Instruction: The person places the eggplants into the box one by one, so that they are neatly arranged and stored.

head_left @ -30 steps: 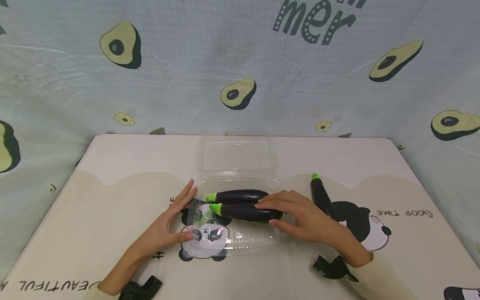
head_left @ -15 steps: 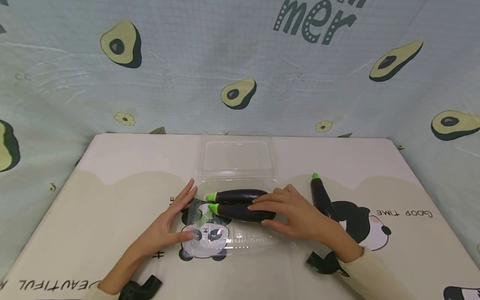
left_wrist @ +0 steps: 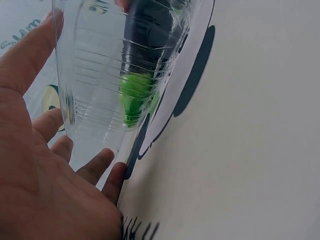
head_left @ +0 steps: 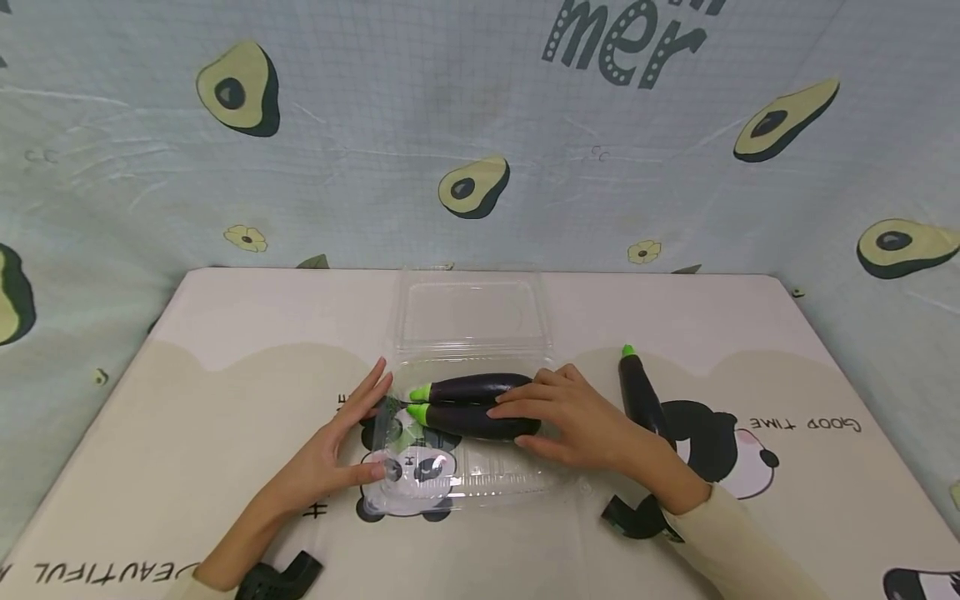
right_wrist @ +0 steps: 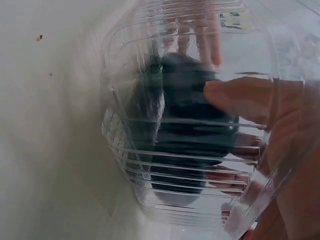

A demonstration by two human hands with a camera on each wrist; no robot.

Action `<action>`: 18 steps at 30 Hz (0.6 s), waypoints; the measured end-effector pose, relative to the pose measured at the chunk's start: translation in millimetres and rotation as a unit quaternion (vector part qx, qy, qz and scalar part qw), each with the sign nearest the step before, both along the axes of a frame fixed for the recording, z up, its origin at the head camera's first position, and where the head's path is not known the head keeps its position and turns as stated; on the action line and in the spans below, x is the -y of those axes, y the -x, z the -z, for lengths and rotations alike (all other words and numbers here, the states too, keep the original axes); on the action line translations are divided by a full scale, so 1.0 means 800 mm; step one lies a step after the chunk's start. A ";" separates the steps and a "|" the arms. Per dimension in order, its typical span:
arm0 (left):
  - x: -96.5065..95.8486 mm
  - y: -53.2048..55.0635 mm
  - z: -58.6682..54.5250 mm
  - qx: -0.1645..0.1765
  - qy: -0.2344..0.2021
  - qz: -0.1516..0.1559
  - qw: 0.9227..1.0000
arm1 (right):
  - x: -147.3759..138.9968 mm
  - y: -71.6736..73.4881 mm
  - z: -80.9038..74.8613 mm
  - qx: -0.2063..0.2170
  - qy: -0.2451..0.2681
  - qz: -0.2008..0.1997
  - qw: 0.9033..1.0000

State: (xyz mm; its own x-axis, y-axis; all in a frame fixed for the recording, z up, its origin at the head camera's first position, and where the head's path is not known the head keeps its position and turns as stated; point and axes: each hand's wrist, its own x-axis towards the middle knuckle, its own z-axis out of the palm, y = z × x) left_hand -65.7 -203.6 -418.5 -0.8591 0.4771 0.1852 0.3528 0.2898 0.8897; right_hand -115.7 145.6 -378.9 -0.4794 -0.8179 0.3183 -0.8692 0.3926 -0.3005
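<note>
One far eggplant (head_left: pixel 477 387) and one near eggplant (head_left: pixel 468 421) side by side in clear container (head_left: pixel 510 487), both lying crosswise. Right hand (head_left: pixel 570 421): thumb and fingers pinching near eggplant toward its right end. Left hand (head_left: pixel 337 454): fingers spread, thumb at container's left wall. Lid (head_left: pixel 471 312) folded back beyond container. Third eggplant (head_left: pixel 641 393) on table (head_left: pixel 232 400), right of container, partly behind right forearm (head_left: pixel 671 475).

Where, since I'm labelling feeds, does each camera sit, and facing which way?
Head: on the head, facing forward and down at table and clear box; left hand and right hand show.
Left wrist: on that wrist, facing the box's left end; left hand shows.
Right wrist: on that wrist, facing through the box's wall; right hand shows.
Both wrist views share the box and an eggplant inside.
</note>
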 end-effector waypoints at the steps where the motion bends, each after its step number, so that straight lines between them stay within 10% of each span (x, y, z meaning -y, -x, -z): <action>1: 0.000 0.000 0.000 -0.002 0.000 0.001 1.000 | 0.000 0.000 0.000 0.000 0.000 0.000 1.000; 18: -0.001 -0.002 -0.005 0.000 0.004 -0.003 1.000 | 0.003 0.000 -0.003 0.006 -0.021 0.009 1.000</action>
State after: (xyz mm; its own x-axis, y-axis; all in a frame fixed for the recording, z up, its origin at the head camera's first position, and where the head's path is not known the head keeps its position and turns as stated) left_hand -64.1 -202.6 -414.3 -0.8617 0.4735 0.1825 0.3518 0.2983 0.8873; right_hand -115.3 143.1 -376.3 -0.4981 -0.8214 0.2778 -0.8581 0.4208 -0.2944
